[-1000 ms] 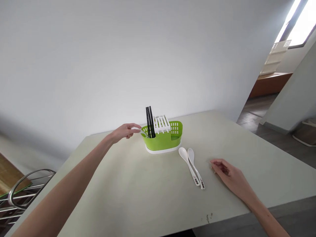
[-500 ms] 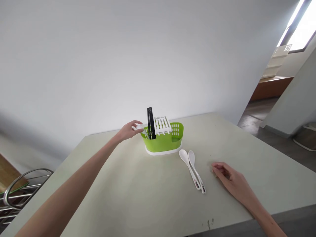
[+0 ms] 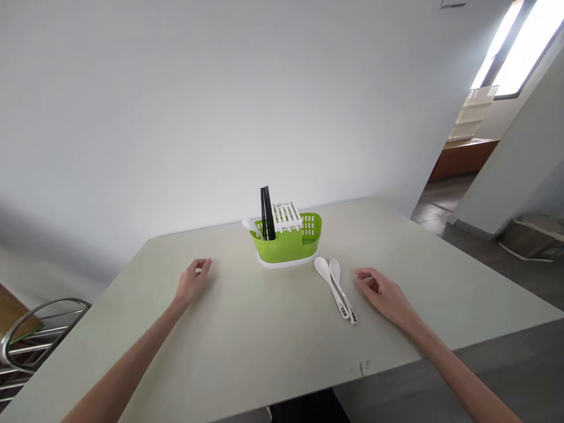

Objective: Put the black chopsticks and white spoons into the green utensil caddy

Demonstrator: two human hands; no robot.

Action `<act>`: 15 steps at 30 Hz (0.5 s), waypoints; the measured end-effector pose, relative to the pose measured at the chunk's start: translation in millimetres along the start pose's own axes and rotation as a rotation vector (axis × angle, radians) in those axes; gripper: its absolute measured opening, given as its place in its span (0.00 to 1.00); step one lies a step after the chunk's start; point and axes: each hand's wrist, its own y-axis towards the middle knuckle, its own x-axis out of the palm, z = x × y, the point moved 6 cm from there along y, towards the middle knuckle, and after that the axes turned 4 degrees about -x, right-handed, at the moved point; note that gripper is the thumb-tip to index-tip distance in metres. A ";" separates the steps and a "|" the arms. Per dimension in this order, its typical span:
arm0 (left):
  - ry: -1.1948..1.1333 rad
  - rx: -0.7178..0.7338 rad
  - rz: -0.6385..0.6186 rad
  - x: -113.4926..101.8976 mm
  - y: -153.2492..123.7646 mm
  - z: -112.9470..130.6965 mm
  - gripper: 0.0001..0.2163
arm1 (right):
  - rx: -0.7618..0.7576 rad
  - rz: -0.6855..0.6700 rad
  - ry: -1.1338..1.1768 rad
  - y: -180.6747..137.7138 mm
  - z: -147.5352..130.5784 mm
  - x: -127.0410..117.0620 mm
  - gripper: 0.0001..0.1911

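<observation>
A green cutlery caddy (image 3: 286, 245) with a white slotted insert stands at the far middle of the pale table (image 3: 247, 346). Black chopsticks (image 3: 265, 212) stand upright in it, and a white spoon (image 3: 251, 225) leans out over its left rim. Two more white spoons (image 3: 337, 285) lie side by side on the table just right of the caddy. My left hand (image 3: 194, 281) rests on the table left of the caddy, fingers loosely curled, holding nothing. My right hand (image 3: 382, 295) lies on the table right of the two spoons, fingers loosely bent and empty.
A metal wire rack (image 3: 30, 341) stands beyond the table's left edge. A white wall runs behind the table. To the right, a doorway opens onto a dark floor with a white stepped shelf (image 3: 473, 114) near a bright window.
My left hand let go of the white spoon, now in the caddy, and drew back toward me onto the table. My right hand shifted slightly left, closer to the two spoons.
</observation>
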 end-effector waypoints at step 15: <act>-0.021 0.071 -0.053 -9.4 -50.9 -31.3 0.24 | 0.074 -0.206 -0.079 62.6 3.5 39.4 0.21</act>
